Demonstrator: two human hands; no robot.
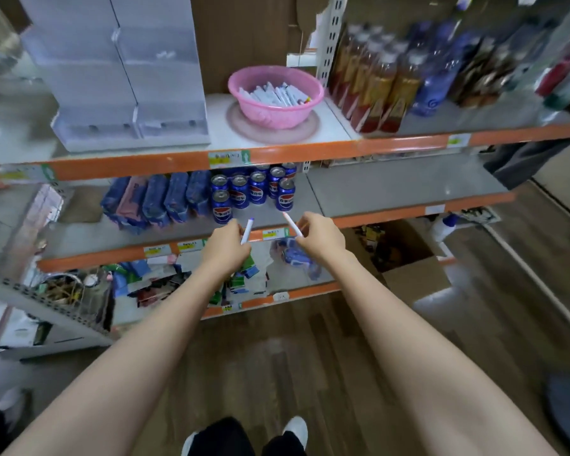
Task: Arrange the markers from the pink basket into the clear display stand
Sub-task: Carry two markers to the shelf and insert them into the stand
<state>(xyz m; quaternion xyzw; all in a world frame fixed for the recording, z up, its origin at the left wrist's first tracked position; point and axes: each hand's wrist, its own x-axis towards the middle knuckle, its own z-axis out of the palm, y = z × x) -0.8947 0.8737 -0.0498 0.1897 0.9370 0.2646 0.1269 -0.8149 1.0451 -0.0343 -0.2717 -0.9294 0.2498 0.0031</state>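
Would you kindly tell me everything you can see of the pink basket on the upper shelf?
The pink basket is a round plastic bowl with a flared rim, standing upright on a pale round plate on the upper shelf, right of the clear display stand. A loose heap of white markers lies inside. Nothing else touches it.

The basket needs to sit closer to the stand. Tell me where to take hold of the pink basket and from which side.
Probably best to grip the pink basket by its rim at the near edge, coming from the front: the rim turns outward past the wall, the front is open, and bottles stand close on its right.
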